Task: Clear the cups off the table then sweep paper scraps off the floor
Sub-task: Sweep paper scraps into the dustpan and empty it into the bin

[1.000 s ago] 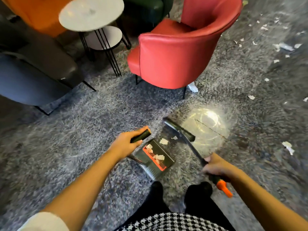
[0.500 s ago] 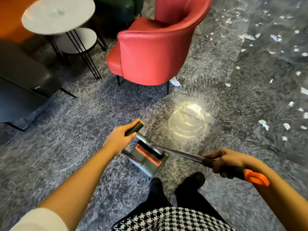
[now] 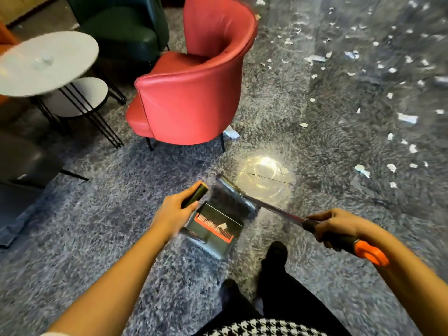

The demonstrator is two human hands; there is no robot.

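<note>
- On the speckled grey floor (image 3: 101, 229), just ahead of two dark shoes: a dustpan (image 3: 214, 229), tilted, with one white scrap lying against its orange comb strip.
- Left hand (image 3: 173, 214) wrapped tight around the dustpan's dark handle (image 3: 196, 195), fingers curled closed.
- Right hand (image 3: 333, 225) clenched around the black grip of the broom (image 3: 278, 209) — orange end cap jutting past the wrist, metal shaft slanting down and left.
- Broom head (image 3: 236, 196) blurred, at the dustpan's far edge; contact between them cannot be told.
- Bright round glare on the floor just beyond the broom head.
- Paper scraps (image 3: 407, 117) scattered widely over the floor to the upper right, well apart from the dustpan; one larger piece beside the rear leg of the red armchair (image 3: 194, 98).
- Upper left — a round pale tabletop (image 3: 46, 61) over a smaller round one, and a dark green armchair (image 3: 121, 27) behind.
</note>
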